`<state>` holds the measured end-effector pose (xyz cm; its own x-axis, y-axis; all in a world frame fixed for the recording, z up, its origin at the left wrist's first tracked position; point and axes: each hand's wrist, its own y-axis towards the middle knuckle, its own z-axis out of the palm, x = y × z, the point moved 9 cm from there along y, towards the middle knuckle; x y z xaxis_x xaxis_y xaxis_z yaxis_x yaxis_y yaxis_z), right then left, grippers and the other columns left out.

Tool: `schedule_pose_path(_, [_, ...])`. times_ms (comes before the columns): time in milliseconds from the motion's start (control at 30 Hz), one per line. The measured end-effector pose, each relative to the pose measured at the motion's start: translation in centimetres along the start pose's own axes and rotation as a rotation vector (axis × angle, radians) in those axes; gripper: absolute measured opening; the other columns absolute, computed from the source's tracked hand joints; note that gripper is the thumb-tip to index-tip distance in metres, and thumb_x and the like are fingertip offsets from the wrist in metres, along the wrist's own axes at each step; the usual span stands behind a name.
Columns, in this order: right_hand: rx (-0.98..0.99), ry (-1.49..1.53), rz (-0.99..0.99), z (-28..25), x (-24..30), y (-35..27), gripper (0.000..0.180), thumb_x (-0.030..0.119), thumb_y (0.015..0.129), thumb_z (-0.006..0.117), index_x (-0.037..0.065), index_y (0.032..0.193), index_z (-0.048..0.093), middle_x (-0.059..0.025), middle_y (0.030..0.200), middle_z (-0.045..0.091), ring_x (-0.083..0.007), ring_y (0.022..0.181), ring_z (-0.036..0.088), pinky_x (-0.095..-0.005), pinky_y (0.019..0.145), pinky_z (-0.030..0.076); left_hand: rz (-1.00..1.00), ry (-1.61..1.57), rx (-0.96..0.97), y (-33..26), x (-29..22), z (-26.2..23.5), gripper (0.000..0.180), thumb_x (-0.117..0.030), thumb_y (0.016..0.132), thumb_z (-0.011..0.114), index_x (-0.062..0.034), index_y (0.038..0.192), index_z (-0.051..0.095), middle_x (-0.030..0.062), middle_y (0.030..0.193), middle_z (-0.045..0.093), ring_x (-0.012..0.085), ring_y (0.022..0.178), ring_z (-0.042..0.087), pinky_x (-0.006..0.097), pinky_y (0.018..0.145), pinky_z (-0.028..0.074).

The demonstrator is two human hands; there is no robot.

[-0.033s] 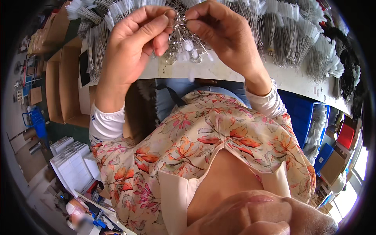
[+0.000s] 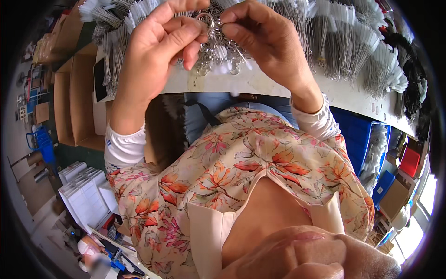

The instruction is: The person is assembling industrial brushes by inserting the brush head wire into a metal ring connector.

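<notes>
At the near edge of the white table, my left hand (image 2: 155, 56) pinches a silver metal ring (image 2: 205, 19) between thumb and fingers, its forefinger raised. Beside it, the thumb and forefinger of my right hand (image 2: 267, 39) close on something small that I cannot make out. Thin metal pieces with white tips (image 2: 231, 64) hang below the ring; whether they are joined to it is not clear. Behind and under my fingers lies a pile of metal rings (image 2: 213, 53), partly hidden by my hands.
Bundles of thin wire brushes with white bristles (image 2: 346, 42) cover the back and right of the table (image 2: 274, 83). A dark flat object (image 2: 99, 80) lies at its left edge. Cardboard boxes (image 2: 86, 100) stand left, a blue crate (image 2: 348, 135) right. Another person shows at lower left.
My left forefinger has lifted off the ring. The ring has turned to show its face more, and the left hand has shifted slightly. My right hand has barely moved.
</notes>
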<state>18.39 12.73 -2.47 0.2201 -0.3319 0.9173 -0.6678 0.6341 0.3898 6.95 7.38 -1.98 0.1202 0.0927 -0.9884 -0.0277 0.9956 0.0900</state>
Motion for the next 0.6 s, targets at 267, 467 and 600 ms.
schedule_pose_path(267, [0.050, 0.041, -0.218, 2.2, 1.7, 0.1, 0.010, -0.002, 0.088, 0.059, -0.001, 0.098, 0.057, -0.0049, 0.088, 0.059, -0.0082, 0.081, 0.056, -0.0218, 0.071, 0.047, 0.290, 0.133, -0.170, -1.3, -2.1, -2.2, 0.020, -0.012, 0.094, 0.050, 0.0036, 0.095, 0.063, 0.0122, 0.095, 0.064, 0.0146, 0.084, 0.060, 0.026, 0.079, 0.047])
schedule_pose_path(467, [-0.018, 0.235, -0.131, 5.5, -2.0, 0.5, 0.011, 0.000, 0.085, 0.062, 0.000, 0.096, 0.061, -0.0062, 0.087, 0.063, -0.0116, 0.078, 0.060, -0.0250, 0.067, 0.050, 0.265, -0.382, -0.352, -3.9, -0.8, -4.6, 0.014, -0.010, 0.091, 0.055, 0.0008, 0.095, 0.063, 0.0111, 0.093, 0.066, 0.0206, 0.087, 0.063, 0.033, 0.084, 0.049])
schedule_pose_path(600, [0.048, 0.071, -0.064, 5.3, -2.4, -0.3, 0.014, 0.002, 0.084, 0.066, -0.001, 0.097, 0.061, -0.0041, 0.091, 0.065, -0.0103, 0.085, 0.062, -0.0220, 0.078, 0.049, 0.272, -0.113, -0.473, -8.8, -3.4, -8.9, 0.016, -0.013, 0.092, 0.054, 0.0017, 0.091, 0.061, 0.0116, 0.087, 0.065, 0.0184, 0.069, 0.064, 0.030, 0.069, 0.053])
